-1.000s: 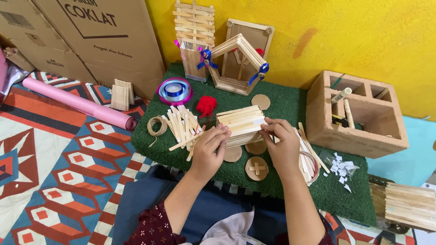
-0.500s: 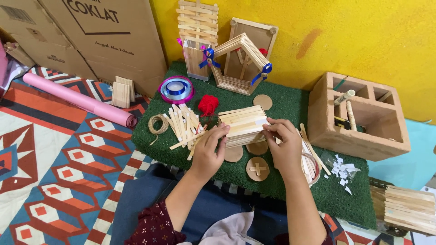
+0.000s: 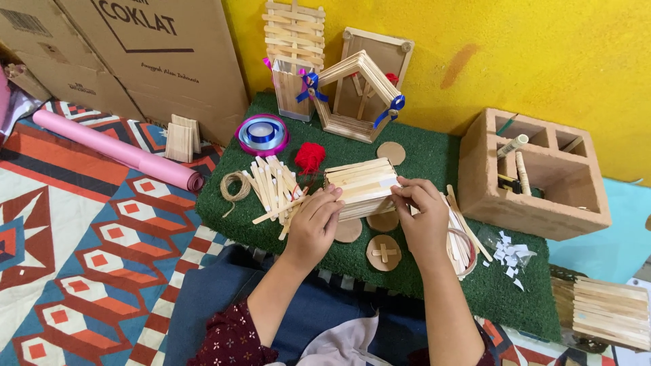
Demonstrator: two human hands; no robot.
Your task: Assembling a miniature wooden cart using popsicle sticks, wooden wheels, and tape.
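Both hands, my left hand [image 3: 315, 224] and right hand [image 3: 422, 215], hold the stick panel [image 3: 359, 184] from its two ends, above the middle of the green mat [image 3: 434, 159], beside loose sticks [image 3: 272, 186].

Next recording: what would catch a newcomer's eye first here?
At centre, the left hand and right hand grip a stick panel over the green mat. Behind it a stick house with blue ribbons stands against the bright yellow wall. At left, a pink roll lies across the patterned rug.
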